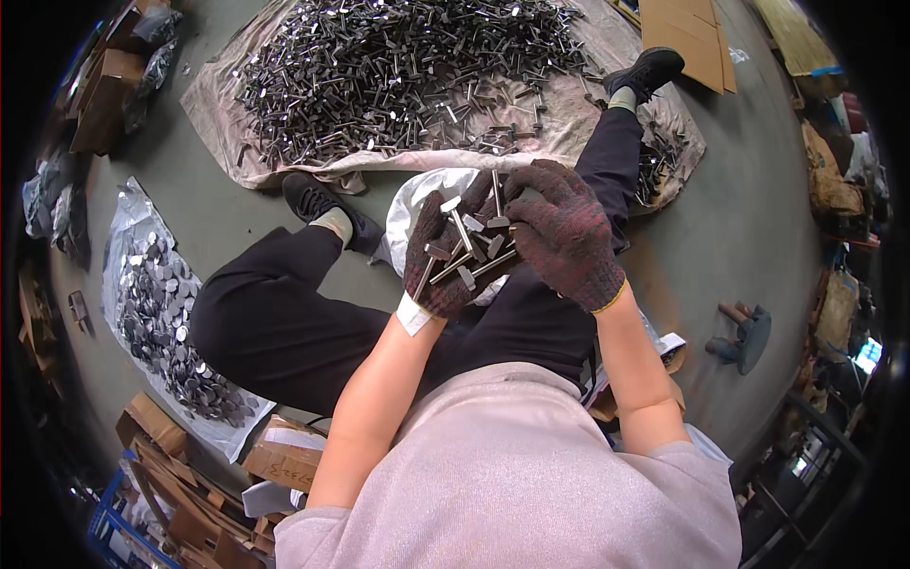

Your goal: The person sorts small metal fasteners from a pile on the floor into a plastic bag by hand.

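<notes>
My left hand [428,256], in a dark red and black knit glove, is closed around several metal T-head bolts [464,231] that point in different directions. My right hand [572,232], in a matching glove, curls its fingers against the right side of this bunch. One bolt stands upright beside the right fingertips, but whether they grip it is hidden. Under the hands, between my legs, lies a white bag [406,207]. In front of me a big heap of similar bolts [379,76] covers a stained cloth [213,119].
On the left, a plastic sheet [133,213] carries many flat metal pieces [161,303]. Cardboard boxes [284,453] stand at the lower left. A flat cardboard sheet [684,38] lies at the far right, and a small stool [754,339] is on the right floor.
</notes>
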A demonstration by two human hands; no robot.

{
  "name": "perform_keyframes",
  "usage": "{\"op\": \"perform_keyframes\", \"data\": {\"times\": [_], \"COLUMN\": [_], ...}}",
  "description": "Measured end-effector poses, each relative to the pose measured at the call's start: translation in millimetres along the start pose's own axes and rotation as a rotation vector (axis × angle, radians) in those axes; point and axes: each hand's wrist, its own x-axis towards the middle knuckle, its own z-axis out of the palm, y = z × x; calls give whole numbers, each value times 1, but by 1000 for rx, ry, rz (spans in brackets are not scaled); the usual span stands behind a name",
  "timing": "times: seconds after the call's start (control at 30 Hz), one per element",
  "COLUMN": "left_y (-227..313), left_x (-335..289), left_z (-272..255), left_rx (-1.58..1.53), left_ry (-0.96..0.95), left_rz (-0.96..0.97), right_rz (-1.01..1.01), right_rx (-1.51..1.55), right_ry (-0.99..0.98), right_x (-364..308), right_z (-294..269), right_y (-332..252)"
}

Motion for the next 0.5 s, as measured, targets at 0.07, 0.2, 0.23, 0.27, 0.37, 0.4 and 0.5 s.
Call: {"op": "perform_keyframes", "data": {"times": [0.07, 0.2, 0.23, 0.27, 0.37, 0.4, 0.5], "left_y": [0, 0, 0, 0, -1, -2, -3], "left_x": [1, 0, 0, -1, -2, -1, 2], "left_z": [0, 0, 1, 2, 7, 5, 0], "left_rx": [11, 37, 43, 43, -60, -59, -117], "left_ry": [5, 21, 24, 24, 80, 80, -65], "left_rz": [0, 9, 9, 8, -12, -11, -1], "right_rz": [61, 97, 84, 70, 39, 38, 136], "right_rx": [13, 115, 102, 89, 136, 136, 165], "right_ry": [31, 154, 118, 82, -30, -30, 57], "right_x": [-1, 2, 6, 8, 8, 7, -2], "right_z": [2, 2, 0, 1, 10, 12, 18], "right_y": [3, -5, -11, -15, -14, -13, -6]}}
